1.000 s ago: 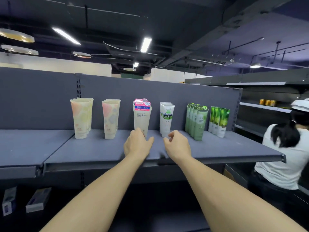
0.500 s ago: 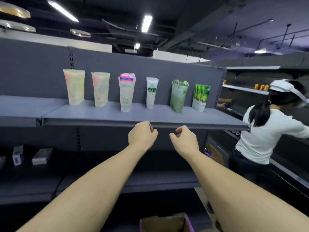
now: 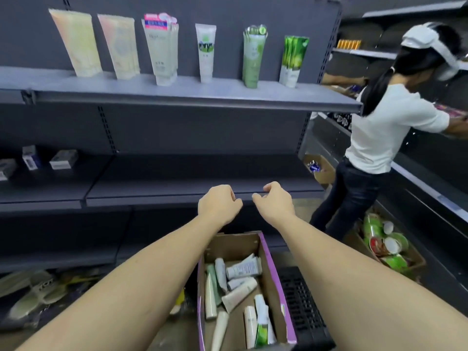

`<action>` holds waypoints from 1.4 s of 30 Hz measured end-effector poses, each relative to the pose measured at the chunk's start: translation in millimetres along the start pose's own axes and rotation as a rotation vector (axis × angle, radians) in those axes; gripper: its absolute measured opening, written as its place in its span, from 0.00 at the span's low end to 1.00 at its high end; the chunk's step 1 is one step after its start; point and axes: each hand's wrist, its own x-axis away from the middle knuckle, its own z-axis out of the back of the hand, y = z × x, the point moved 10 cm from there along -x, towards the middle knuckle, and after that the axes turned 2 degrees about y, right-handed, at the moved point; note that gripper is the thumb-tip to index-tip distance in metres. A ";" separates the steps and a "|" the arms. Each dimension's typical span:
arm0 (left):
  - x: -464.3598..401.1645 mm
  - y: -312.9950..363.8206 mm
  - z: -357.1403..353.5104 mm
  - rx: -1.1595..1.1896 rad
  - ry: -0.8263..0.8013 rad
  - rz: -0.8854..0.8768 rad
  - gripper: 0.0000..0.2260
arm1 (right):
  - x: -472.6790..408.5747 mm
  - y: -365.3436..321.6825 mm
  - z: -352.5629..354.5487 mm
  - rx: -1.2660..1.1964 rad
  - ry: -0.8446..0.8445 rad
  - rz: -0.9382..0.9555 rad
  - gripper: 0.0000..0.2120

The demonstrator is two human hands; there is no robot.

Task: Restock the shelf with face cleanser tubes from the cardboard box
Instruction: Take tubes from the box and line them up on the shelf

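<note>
An open cardboard box (image 3: 271, 287) with a purple rim sits on the floor below me, holding several loose face cleanser tubes (image 3: 239, 287) in white and green. On the top grey shelf (image 3: 177, 93) stand rows of tubes: pastel ones (image 3: 77, 44), a pink-capped one (image 3: 162, 49), a white one (image 3: 205, 53) and green ones (image 3: 253, 57). My left hand (image 3: 219, 203) and my right hand (image 3: 274, 200) hover side by side above the box, in front of the lower shelf edge. Both have loosely curled fingers and hold nothing.
A person in a white shirt (image 3: 385, 127) works at the shelves on the right. Another box of green and red cups (image 3: 385, 244) sits on the floor there. A black crate (image 3: 301, 307) lies beside my box. Small boxes (image 3: 60, 158) rest on the left middle shelf.
My view has tilted down from the top shelf to the floor, bringing the box of tubes into sight. Both hands came back from the shelf and dropped lower, still holding nothing.
</note>
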 end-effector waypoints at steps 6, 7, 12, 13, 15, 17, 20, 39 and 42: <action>2.8 -26.9 -72.3 0.000 -0.136 0.049 0.07 | -3.5 63.5 -45.2 0.037 -0.099 -0.095 0.18; 1.2 -32.8 -86.1 0.002 -0.160 0.060 0.06 | -5.5 74.7 -53.1 0.050 -0.114 -0.115 0.18; -12.2 -64.4 -159.4 0.035 -0.294 0.118 0.04 | -18.0 129.0 -96.0 0.114 -0.188 -0.220 0.17; -16.0 -70.3 -173.0 0.033 -0.320 0.129 0.04 | -20.2 139.4 -105.5 0.119 -0.202 -0.244 0.17; -24.6 -82.0 -197.9 0.023 -0.365 0.147 0.05 | -24.0 158.6 -126.2 0.123 -0.228 -0.293 0.16; -31.8 -92.9 -221.7 0.009 -0.406 0.161 0.06 | -26.1 176.9 -148.1 0.112 -0.263 -0.336 0.16; -32.3 -109.0 -254.7 -0.005 -0.479 0.189 0.04 | -22.6 203.5 -177.6 0.093 -0.317 -0.404 0.16; -7.9 -194.0 -444.2 -0.055 -0.697 0.346 0.16 | 20.8 368.8 -326.6 0.248 -0.669 -0.625 0.25; -7.9 -192.4 -474.8 -0.059 -0.719 0.305 0.16 | 20.2 383.4 -343.2 0.234 -0.675 -0.607 0.27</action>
